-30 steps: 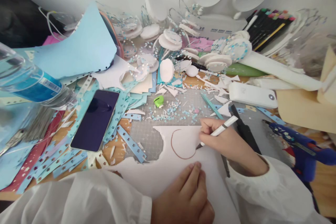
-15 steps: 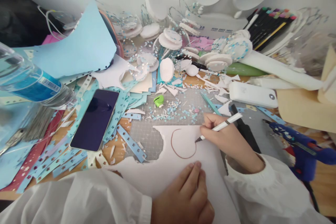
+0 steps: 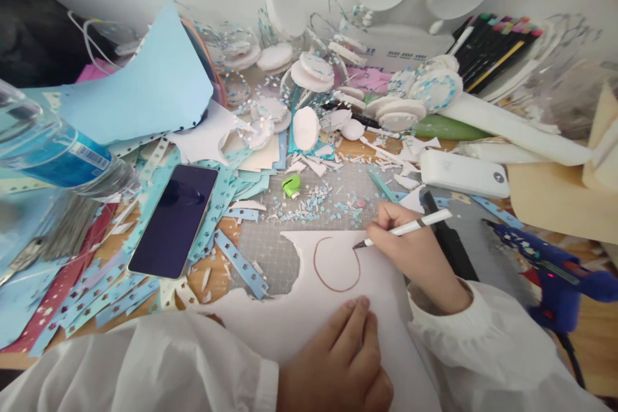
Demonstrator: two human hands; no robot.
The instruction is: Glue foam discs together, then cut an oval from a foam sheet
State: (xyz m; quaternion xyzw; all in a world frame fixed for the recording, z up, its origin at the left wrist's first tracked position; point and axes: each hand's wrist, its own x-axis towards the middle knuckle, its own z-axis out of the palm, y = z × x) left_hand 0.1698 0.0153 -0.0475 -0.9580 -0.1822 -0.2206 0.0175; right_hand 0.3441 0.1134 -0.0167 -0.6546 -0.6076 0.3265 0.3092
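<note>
A clear plastic bottle with a blue label [image 3: 80, 154] is at far left. A dark-screened smartphone [image 3: 174, 219] lies on the bench [image 3: 596, 364] among punched strips. A white sheet with scalloped edges [image 3: 275, 328] partly covers a grey gridded cutting mat [image 3: 275, 257]; the left hand [image 3: 338, 360] presses it, fingers extended, grip empty. A brown curved line [image 3: 337, 290] meets the dark tip of a slim white pen [image 3: 420, 223], gripped by the right hand [image 3: 410, 251]. A blue glue gun [image 3: 557, 283] lies further right.

The sheet [image 3: 284, 322] lies over the cutting mat [image 3: 270, 254]. Left of the mat, the phone [image 3: 174, 222] rests on cut strips [image 3: 211, 225], and farther left is the bottle [image 3: 72, 154]. On the right side lies the glue gun [image 3: 557, 280]; markers [image 3: 492, 55] are farther back.
</note>
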